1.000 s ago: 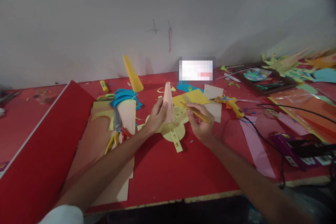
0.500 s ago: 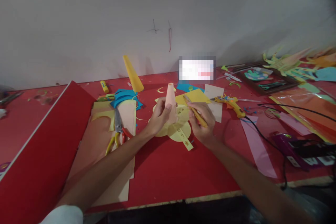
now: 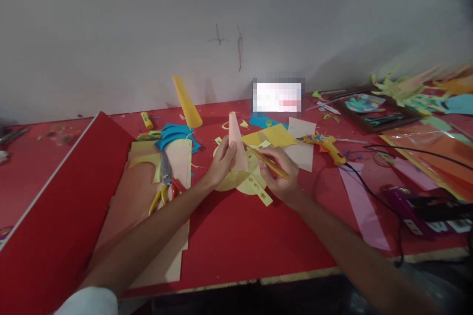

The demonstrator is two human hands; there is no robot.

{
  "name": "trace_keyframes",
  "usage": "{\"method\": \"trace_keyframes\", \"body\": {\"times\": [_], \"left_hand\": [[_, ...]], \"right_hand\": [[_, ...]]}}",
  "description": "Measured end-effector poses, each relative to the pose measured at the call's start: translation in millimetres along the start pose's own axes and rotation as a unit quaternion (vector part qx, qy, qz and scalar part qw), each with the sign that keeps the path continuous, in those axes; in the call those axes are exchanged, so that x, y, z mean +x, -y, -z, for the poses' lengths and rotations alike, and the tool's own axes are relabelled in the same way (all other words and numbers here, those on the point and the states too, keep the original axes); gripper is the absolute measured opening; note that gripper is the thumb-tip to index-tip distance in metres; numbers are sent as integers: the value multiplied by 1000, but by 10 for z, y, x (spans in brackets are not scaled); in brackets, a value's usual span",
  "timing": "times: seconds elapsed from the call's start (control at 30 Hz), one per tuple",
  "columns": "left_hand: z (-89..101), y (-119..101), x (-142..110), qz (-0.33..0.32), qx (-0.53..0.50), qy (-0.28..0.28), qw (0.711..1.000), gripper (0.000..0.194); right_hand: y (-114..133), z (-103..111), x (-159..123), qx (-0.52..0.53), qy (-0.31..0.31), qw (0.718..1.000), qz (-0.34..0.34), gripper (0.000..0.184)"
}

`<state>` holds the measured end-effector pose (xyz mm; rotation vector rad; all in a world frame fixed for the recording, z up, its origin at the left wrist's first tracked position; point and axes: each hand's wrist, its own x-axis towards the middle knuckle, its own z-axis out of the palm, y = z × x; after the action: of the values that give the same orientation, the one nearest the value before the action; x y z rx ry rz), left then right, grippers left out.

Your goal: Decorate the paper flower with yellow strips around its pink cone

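My left hand (image 3: 222, 160) is closed around a pale peach paper cone (image 3: 236, 150), which stands upright with its narrow end up. In my right hand (image 3: 280, 172) is a slim golden-yellow pen (image 3: 272, 165). Its tip points left and is at the cone's right side; whether it touches the paper I cannot tell. Beneath both hands lies a pale yellow paper cutout (image 3: 251, 187) with rounded lobes, partly covered by the cone and fingers. A pale yellow strip (image 3: 263, 195) with a drawn star and marks rests over its lower right.
Left are scissors (image 3: 166, 172) on peach card sheets (image 3: 148, 236) and a tilted red board (image 3: 70, 197). Behind stand a yellow paper cone (image 3: 188, 106) and a blurred-out screen (image 3: 278, 97). Right are a yellow glue gun (image 3: 325, 147), its black cord (image 3: 365, 189) and a purple box (image 3: 417, 211).
My left hand has shifted the peach cone slightly left and up. The pen in my right hand has tilted and its tip has moved left and down to the cone's side.
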<state>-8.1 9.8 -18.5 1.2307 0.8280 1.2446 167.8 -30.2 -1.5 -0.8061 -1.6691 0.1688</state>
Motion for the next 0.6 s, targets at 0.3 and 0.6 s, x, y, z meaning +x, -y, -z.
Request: {"method": "trace_keyframes", "body": {"times": [0.3, 0.6], "left_hand": [[35, 26, -5, 20, -21, 21, 999, 33], [8, -3, -8, 4, -46, 27, 999, 35]], "right_hand": [[-12, -38, -30, -8, 31, 999, 31, 30], [-25, -36, -34, -28, 58, 996, 68, 36]]}}
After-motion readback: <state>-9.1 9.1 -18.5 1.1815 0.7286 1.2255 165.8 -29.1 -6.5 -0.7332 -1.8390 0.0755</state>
